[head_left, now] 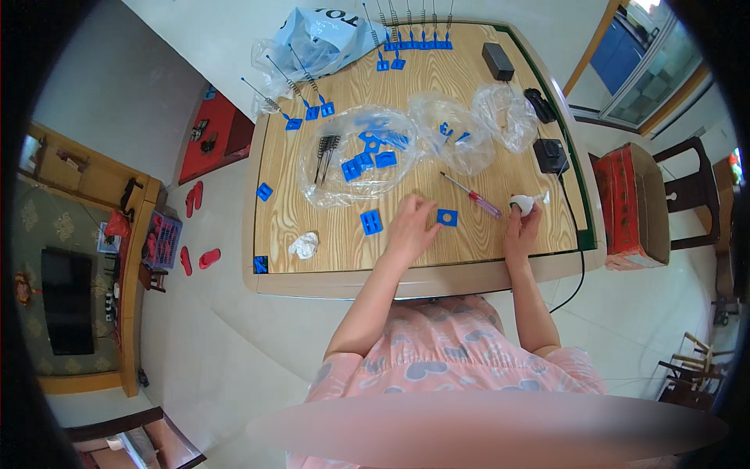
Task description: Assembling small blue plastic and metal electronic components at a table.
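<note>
My left hand [410, 230] is over the front of the table, fingers apart and holding nothing. Just right of its fingertips lies a flat blue square piece with a round hole [447, 219]. A second blue piece with slots [370, 222] rests to its left. In my right hand [522, 233] is a small white rounded object [522, 204], with a clear bit sticking out at its right; its kind is unclear. Between the hands, a screwdriver [486, 205] with a reddish see-through handle points away to the left. Crumpled white tissue [304, 245] sits at the front left.
Clear plastic bags [320, 191] hold blue parts and dark springs. Blue bases with upright springs [312, 112] stand farther back, near a pale blue bag [324, 35]. At the right are a black box [498, 61] and a black corded device [551, 156]. A red carton [625, 207] stands beside the table.
</note>
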A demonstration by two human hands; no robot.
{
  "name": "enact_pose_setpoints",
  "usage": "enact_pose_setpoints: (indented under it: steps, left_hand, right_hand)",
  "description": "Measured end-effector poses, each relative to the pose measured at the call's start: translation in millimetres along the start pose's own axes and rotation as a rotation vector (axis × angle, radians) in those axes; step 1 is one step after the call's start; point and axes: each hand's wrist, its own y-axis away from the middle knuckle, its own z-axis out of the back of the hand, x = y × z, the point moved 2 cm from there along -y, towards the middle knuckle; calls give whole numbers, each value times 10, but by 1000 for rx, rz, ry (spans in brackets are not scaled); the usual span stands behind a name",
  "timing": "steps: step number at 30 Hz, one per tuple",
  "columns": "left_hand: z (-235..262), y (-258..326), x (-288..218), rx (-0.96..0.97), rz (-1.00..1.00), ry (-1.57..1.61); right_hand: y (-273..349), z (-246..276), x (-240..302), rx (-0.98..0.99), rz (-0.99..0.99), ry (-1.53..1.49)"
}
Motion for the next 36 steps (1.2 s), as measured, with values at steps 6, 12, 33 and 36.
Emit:
enact_pose_setpoints:
  steps: [6,12,33,36]
  left_hand:
    - [-150,-183,7,204,5,29]
    - [-232,-101,73,252,270,489]
    - [514,282,322,34,437,1040]
    - [537,334,289,12,472,1281]
  right_hand:
    - [1,-8,58,-23,-15,-29]
    - [12,-11,43,-10,38,-54]
    - [364,-994,1040,601,-208,-158]
    - [389,-1069,1060,565,-250,-265]
